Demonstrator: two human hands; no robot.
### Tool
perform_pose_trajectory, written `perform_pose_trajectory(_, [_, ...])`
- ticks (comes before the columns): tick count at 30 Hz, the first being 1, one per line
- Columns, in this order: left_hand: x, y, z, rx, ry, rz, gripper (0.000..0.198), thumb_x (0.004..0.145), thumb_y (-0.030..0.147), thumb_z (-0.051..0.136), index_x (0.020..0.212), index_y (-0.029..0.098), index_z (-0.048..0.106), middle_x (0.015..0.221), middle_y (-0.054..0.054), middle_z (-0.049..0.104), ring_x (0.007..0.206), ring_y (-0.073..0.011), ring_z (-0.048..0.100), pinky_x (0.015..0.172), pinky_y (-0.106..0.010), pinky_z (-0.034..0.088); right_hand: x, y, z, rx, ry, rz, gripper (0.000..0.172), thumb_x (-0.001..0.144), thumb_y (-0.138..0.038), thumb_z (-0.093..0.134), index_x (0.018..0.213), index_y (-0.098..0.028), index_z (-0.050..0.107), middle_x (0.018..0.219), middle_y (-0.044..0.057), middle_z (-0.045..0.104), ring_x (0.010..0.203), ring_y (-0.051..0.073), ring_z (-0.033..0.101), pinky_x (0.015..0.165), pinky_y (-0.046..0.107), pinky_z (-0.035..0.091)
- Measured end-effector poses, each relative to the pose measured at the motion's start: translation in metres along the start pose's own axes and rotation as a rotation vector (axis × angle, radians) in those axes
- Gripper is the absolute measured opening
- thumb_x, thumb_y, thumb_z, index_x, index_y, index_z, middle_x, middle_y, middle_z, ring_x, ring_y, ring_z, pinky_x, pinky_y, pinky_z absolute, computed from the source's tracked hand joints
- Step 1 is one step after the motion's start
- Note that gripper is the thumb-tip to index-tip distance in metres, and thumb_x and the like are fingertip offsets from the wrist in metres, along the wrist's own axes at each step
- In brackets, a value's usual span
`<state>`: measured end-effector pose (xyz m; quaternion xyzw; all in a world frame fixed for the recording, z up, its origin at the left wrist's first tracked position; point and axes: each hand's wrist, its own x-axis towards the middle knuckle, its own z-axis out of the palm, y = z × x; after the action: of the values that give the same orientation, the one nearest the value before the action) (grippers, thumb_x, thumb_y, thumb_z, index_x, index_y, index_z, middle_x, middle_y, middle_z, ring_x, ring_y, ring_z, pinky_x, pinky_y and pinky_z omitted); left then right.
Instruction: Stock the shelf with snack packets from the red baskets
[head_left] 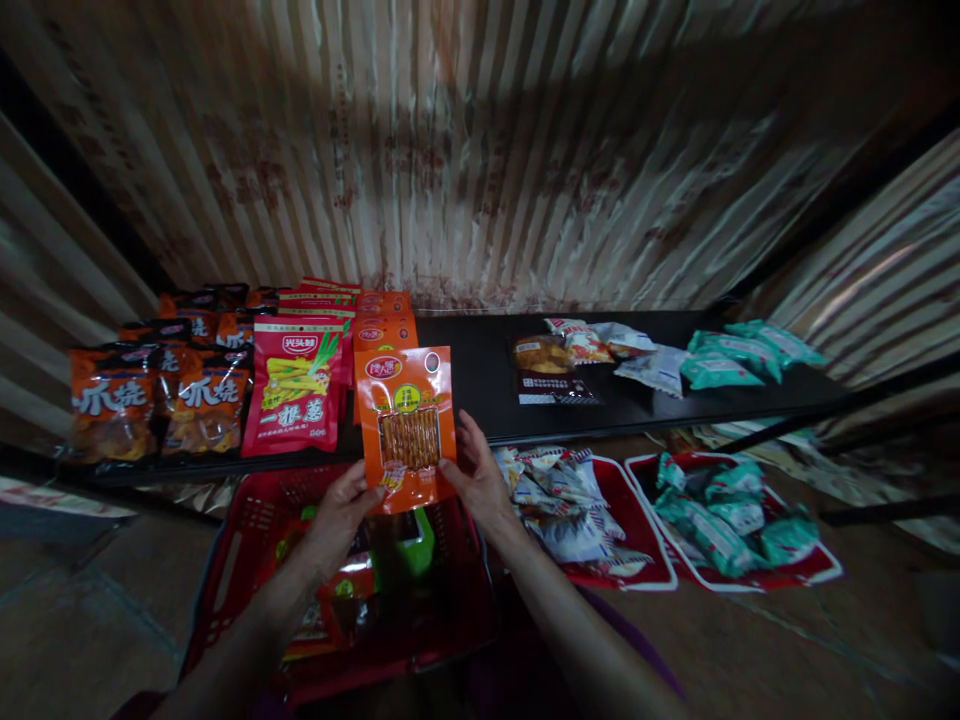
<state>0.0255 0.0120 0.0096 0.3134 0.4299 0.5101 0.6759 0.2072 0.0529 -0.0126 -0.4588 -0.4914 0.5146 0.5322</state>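
Note:
Between my two hands, an orange snack packet (407, 425) with a clear window showing brown sticks is held upright at the front edge of the black shelf (465, 380). My left hand (341, 515) pinches its lower left corner, and my right hand (480, 480) grips its right edge with the thumb on the front. Similar orange packets (386, 325) stand in a row behind it. Just left of them are red snack bags (296, 390) with a green onion picture. Below my hands sits a red basket (232, 540) holding more orange and green packets.
Black-and-orange snack bags (116, 405) fill the shelf's left end. A brown packaged food (544, 365), white packets (652, 365) and teal packets (720, 360) lie to the right. Below stand a red basket of white packets (566, 500) and another of teal packets (709, 530). Corrugated sheeting (480, 180) rises behind.

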Motion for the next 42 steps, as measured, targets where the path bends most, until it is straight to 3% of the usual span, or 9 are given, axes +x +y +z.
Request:
perform_pose_trajectory(4, [0.000, -0.003, 0.000, 0.006, -0.008, -0.004, 0.037, 0.067, 0.027, 0.074, 0.102, 0.021, 0.065, 0.094, -0.003, 0.072, 0.084, -0.0202, 0.067, 0.079, -0.032, 0.050, -0.003, 0.000, -0.002, -0.257, 0.079, -0.195, 0.056, 0.075, -0.022, 0.061, 0.129, -0.029, 0.047, 0.134, 0.007, 0.045, 0.121, 0.022, 0.046, 0.092, 0.034, 0.047])
perform_pose_trajectory(7, [0.000, -0.008, -0.002, 0.016, -0.041, 0.008, 0.035, 0.070, 0.027, 0.072, 0.104, 0.021, 0.064, 0.096, -0.004, 0.072, 0.086, -0.0195, 0.067, 0.080, -0.031, 0.050, -0.004, -0.003, -0.003, -0.353, 0.107, -0.259, 0.050, 0.075, -0.019, 0.058, 0.124, -0.029, 0.053, 0.135, 0.006, 0.044, 0.124, 0.023, 0.043, 0.091, 0.035, 0.048])
perform_pose_trajectory(12, [0.002, -0.012, -0.005, 0.011, -0.043, 0.008, 0.037, 0.071, 0.026, 0.072, 0.106, 0.021, 0.064, 0.099, -0.004, 0.072, 0.087, -0.0198, 0.066, 0.082, -0.032, 0.049, -0.002, 0.000, -0.003, -0.333, 0.083, -0.226, 0.053, 0.076, -0.016, 0.055, 0.127, -0.028, 0.049, 0.125, 0.007, 0.052, 0.113, 0.021, 0.051, 0.091, 0.036, 0.048])
perform_pose_trajectory(18, [0.001, -0.012, -0.005, 0.038, -0.044, 0.013, 0.038, 0.071, 0.026, 0.071, 0.107, 0.020, 0.064, 0.099, -0.005, 0.072, 0.088, -0.0204, 0.066, 0.082, -0.032, 0.049, -0.002, 0.004, -0.004, -0.418, 0.086, -0.266, 0.050, 0.076, -0.014, 0.055, 0.124, -0.028, 0.052, 0.130, 0.006, 0.049, 0.120, 0.022, 0.046, 0.100, 0.040, 0.043])
perform_pose_trajectory(42, [0.002, -0.015, -0.008, 0.090, -0.072, 0.008, 0.045, 0.074, 0.029, 0.069, 0.117, 0.019, 0.060, 0.105, -0.008, 0.071, 0.092, -0.0220, 0.065, 0.086, -0.035, 0.048, -0.001, 0.007, -0.003, -0.397, 0.087, -0.270, 0.051, 0.079, -0.017, 0.054, 0.129, -0.025, 0.047, 0.129, 0.006, 0.052, 0.121, 0.021, 0.049, 0.104, 0.041, 0.039])
